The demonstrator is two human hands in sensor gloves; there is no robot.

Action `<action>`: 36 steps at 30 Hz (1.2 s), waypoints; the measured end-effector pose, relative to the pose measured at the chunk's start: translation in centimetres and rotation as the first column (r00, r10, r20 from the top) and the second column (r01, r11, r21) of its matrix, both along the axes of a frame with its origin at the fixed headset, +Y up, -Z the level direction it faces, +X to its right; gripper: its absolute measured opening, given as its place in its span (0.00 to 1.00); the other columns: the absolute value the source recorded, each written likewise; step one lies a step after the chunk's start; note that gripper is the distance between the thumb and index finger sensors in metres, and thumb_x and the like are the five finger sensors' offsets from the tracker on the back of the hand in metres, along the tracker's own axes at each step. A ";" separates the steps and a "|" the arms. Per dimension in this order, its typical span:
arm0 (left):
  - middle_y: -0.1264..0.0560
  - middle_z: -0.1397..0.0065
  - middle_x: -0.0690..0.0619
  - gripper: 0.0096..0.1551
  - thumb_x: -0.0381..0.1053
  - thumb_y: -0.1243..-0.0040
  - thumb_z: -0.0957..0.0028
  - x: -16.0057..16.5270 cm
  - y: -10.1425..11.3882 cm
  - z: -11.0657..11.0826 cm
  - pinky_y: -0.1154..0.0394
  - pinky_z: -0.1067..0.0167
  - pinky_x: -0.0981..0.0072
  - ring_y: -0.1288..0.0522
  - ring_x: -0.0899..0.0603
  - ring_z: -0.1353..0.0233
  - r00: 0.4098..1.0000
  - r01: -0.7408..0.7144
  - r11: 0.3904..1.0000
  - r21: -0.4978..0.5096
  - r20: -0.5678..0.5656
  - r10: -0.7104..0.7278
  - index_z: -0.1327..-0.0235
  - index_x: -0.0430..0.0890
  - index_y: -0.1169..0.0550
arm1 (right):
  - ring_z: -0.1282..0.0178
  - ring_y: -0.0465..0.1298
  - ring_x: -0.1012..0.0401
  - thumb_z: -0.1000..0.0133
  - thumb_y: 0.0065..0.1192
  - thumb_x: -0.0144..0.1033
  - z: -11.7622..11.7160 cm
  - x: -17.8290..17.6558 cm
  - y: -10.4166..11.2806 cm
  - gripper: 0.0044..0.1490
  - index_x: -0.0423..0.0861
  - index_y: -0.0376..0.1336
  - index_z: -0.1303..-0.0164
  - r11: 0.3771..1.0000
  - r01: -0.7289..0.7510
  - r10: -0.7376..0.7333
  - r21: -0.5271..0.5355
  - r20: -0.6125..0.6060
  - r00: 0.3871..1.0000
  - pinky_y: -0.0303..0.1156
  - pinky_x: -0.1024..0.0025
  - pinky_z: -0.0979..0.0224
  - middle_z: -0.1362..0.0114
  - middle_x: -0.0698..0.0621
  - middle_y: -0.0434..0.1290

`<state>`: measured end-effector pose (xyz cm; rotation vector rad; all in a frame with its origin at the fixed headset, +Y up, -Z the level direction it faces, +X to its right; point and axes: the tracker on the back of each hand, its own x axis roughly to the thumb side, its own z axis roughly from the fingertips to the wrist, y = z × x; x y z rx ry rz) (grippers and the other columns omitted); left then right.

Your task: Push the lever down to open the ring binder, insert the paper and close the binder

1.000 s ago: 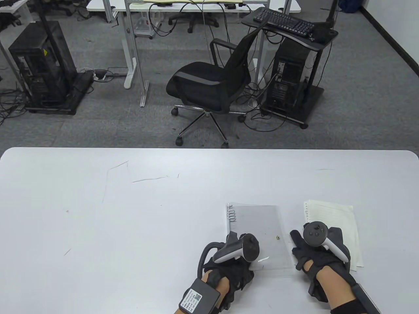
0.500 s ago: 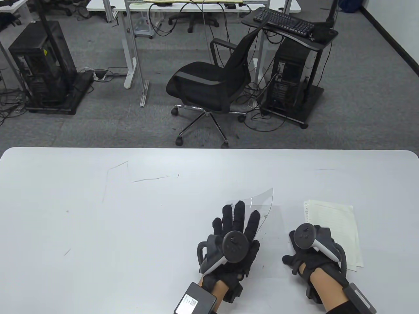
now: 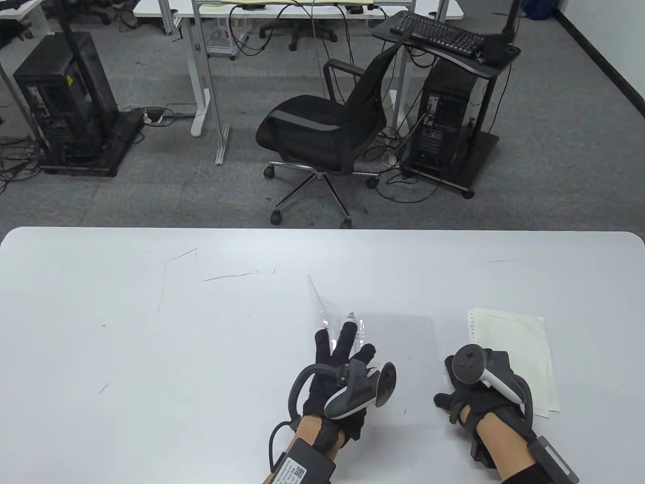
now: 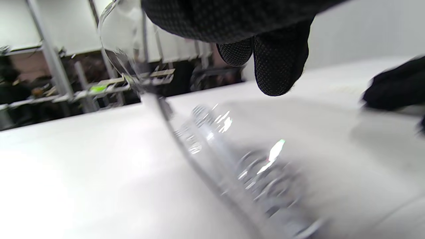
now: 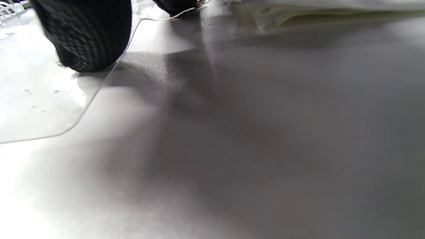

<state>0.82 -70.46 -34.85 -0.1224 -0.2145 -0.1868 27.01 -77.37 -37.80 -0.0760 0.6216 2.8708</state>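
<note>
Cover-opening is the step: your left hand (image 3: 342, 373), fingers straight, swings the clear plastic binder (image 3: 393, 343) cover (image 3: 322, 307) leftward; your right hand (image 3: 478, 388) rests relaxed on punched white paper (image 3: 509, 338). Next, find the lever.

White table (image 3: 151, 353), faintly scratched. Near front edge, right of centre: clear binder (image 3: 403, 348), cover raised; paper (image 3: 519, 343) just beside, toward right edge.
</note>
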 end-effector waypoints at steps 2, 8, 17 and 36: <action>0.37 0.16 0.73 0.39 0.29 0.44 0.51 -1.4 -1.0 -1.0 0.59 0.24 0.31 0.59 0.42 0.11 0.996 0.022 0.995 -0.093 -0.079 -0.029 0.44 0.74 0.19 | 0.19 0.24 0.40 0.49 0.64 0.55 0.0 0.0 0.0 0.53 0.50 0.43 0.19 1.000 0.007 -0.007 -0.005 0.001 1.000 0.29 0.25 0.29 0.11 0.45 0.31; 0.33 0.17 0.69 0.32 0.34 0.43 0.47 -6.2 -3.8 -3.5 0.55 0.24 0.31 0.56 0.37 0.11 0.959 -0.188 0.935 -0.300 -0.263 0.109 0.46 0.72 0.17 | 0.19 0.24 0.40 0.49 0.64 0.54 0.0 0.0 0.0 0.53 0.51 0.43 0.19 1.000 0.013 -0.013 -0.009 -0.002 1.000 0.29 0.25 0.29 0.11 0.44 0.32; 0.37 0.15 0.65 0.26 0.58 0.31 0.50 -13.8 -3.1 -3.5 0.60 0.28 0.31 0.55 0.35 0.13 0.829 -0.450 0.795 -0.407 -0.522 0.202 0.36 0.65 0.20 | 0.19 0.24 0.40 0.48 0.63 0.54 0.0 -0.1 0.0 0.53 0.51 0.42 0.19 1.000 0.011 -0.011 -0.020 -0.002 1.000 0.29 0.25 0.29 0.12 0.45 0.31; 0.55 0.14 0.63 0.42 0.69 0.41 0.51 -5.2 -7.3 -1.6 0.59 0.26 0.44 0.62 0.45 0.15 0.792 -0.564 0.719 -0.406 -0.020 0.610 0.25 0.66 0.44 | 0.19 0.24 0.40 0.48 0.62 0.55 0.1 -0.3 0.0 0.53 0.52 0.41 0.19 1.000 -0.006 0.006 -0.026 0.004 1.000 0.29 0.25 0.28 0.12 0.44 0.31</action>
